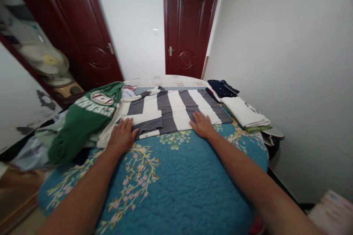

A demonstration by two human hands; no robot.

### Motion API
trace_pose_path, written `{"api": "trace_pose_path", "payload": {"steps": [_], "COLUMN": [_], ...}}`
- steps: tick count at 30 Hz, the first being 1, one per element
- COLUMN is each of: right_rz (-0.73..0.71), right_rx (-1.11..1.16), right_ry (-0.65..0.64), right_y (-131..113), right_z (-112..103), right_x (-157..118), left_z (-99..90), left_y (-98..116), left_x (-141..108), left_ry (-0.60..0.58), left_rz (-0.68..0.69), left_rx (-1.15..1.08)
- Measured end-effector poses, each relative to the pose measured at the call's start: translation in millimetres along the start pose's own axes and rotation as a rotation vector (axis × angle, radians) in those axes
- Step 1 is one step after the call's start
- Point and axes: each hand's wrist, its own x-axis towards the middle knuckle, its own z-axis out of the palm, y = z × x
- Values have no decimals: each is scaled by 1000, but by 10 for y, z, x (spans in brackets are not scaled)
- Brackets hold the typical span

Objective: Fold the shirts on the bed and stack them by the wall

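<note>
A white and dark-grey striped shirt (pixel 176 108) lies spread sideways across the table, one side folded over so that a sleeve (pixel 150 123) rests on top near the front. My left hand (pixel 122 134) lies flat on the shirt's left end beside that sleeve, fingers stretched out. Farther right, my right hand (pixel 202 125) rests palm down on the shirt's near edge with its fingers apart. Neither hand grips the cloth.
A teal quilted cloth (pixel 187 176) with flowers covers the table. At the left is a heap of clothes with a green printed garment (pixel 88 117) on top. Folded clothes stand at the right, among them a white one (pixel 245 112) and a navy one (pixel 222 88). A wall (pixel 281 62) runs along the right.
</note>
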Motion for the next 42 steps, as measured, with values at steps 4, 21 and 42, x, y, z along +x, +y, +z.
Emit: {"api": "trace_pose_path", "payload": {"steps": [4,21,42], "right_rz": [70,274,321], "right_rx": [-145,-260,116], "right_ry": [116,73,355], "right_y": [940,1230,1540], "right_z": [-55,-397,-243], "right_x": [-308,-549,-412], "left_z": [-179,-497,-629], "left_y": [10,-211,-69], "left_x": [-290,-624,-518], "left_ry": [34,-171,-54], "left_rz": [-16,15,-95], "left_rx": [-4,109,155]}}
